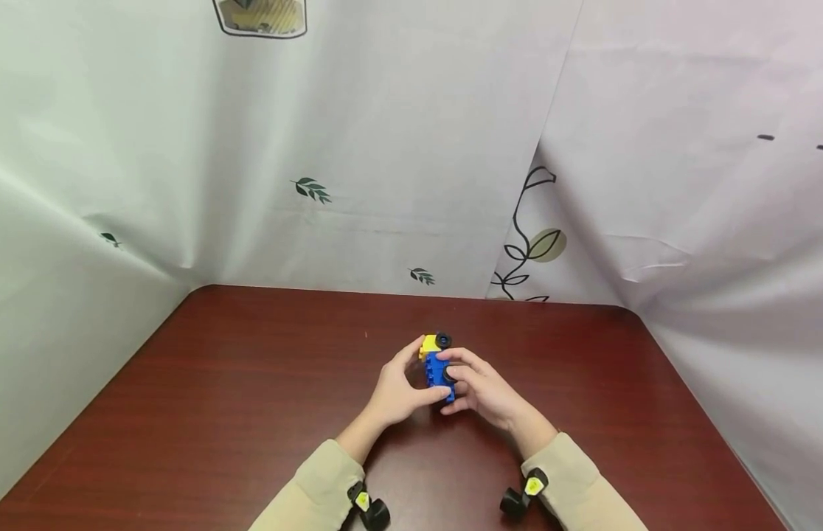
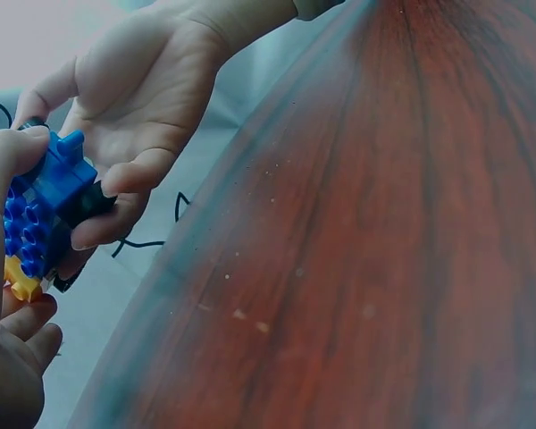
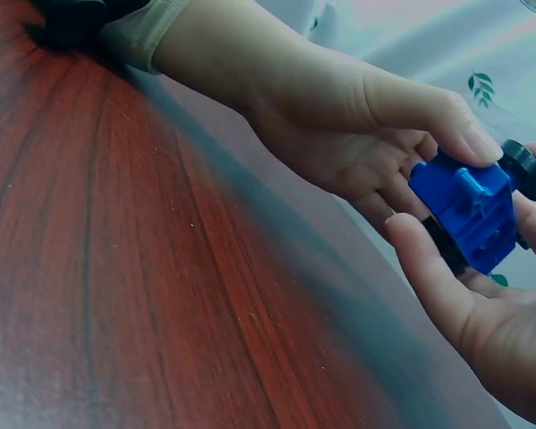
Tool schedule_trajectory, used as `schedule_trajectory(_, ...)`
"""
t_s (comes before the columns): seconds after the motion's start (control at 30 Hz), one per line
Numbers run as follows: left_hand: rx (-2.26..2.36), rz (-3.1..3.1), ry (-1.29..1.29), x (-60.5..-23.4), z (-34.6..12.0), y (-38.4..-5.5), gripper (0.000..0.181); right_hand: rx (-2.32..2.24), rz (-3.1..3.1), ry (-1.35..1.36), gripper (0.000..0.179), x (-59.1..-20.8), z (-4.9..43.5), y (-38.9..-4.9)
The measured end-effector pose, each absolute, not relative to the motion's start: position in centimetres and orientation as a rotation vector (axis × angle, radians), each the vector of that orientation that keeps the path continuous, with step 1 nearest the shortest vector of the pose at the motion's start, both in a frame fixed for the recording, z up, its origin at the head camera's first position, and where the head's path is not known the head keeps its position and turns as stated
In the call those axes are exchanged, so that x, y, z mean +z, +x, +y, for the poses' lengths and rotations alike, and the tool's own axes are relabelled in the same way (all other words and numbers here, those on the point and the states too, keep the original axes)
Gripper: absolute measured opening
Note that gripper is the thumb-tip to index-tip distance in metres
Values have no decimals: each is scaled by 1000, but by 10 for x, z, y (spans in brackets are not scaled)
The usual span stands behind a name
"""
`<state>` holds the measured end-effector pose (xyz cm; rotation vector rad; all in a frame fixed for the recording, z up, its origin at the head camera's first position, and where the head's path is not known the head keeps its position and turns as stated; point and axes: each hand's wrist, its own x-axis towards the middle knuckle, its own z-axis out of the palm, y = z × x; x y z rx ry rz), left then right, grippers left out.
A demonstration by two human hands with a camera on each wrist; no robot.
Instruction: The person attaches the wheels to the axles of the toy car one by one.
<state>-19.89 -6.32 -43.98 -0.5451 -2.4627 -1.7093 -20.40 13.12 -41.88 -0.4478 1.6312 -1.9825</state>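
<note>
A toy car [image 1: 434, 367] built of blue and yellow blocks is held between both hands over the table, its studded side turned left in the head view. My left hand [image 1: 397, 391] grips it lengthwise, thumb on the blue end and fingers by the yellow block [image 1: 429, 344]. The right hand [image 1: 494, 394] holds the car from the other side, its fingers around a black wheel [image 1: 448, 375]. Another wheel [image 1: 443, 340] shows at the yellow end. In the right wrist view, the blue end [image 3: 473, 214] faces the camera; the yellow part is hidden there.
The dark red-brown wooden table [image 1: 219, 398] spreads under both arms. White cloth [image 1: 398, 147] printed with leaves hangs behind it and along its sides. A small black camera sits on each wrist, one left [image 1: 375, 515] and one right [image 1: 514, 503].
</note>
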Motion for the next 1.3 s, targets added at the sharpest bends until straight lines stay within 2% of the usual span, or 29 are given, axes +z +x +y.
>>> schedule_trajectory(0.33, -1684, -2487, -524, -440, -67, -196, 91, -2034, 1654, -452, 29, -423, 126, -198)
schedule_trajectory(0.77, -1717, -2460, -450, -437, -73, -197, 91, -2100, 1789, -352, 47, -427, 113, -196)
schedule_trajectory(1.13, -1811, -2454, -542, -438, -69, -200, 102, -2090, 1831, -309, 41, -424, 121, -201)
schedule_trajectory(1.3, -1746, -2448, -514, -437, -66, -202, 100, -2082, 1848, -319, 43, -422, 125, -203)
